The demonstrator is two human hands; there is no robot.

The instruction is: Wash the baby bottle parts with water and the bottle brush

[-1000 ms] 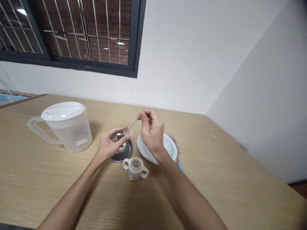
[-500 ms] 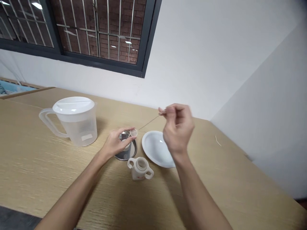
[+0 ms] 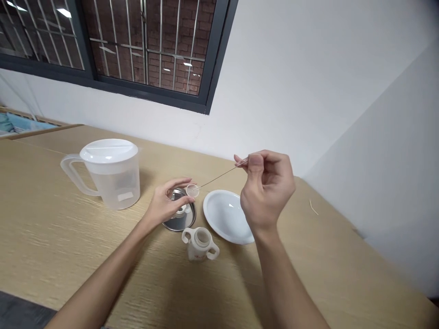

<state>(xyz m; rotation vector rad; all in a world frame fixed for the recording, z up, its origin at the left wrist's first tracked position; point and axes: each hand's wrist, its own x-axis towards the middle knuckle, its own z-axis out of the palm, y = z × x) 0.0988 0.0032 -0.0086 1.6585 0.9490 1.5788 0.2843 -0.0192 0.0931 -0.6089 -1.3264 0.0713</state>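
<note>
We pinch a small clear cap [image 3: 192,191] in our left hand [image 3: 168,201], over the metal tray [image 3: 178,224], while our right hand [image 3: 266,188] pinches a thin wire [image 3: 221,175] (its far end reaches the cap). The two-handled bottle [image 3: 198,252] stands on the bench [image 3: 329,260] near the white bowl [image 3: 226,217].
</note>
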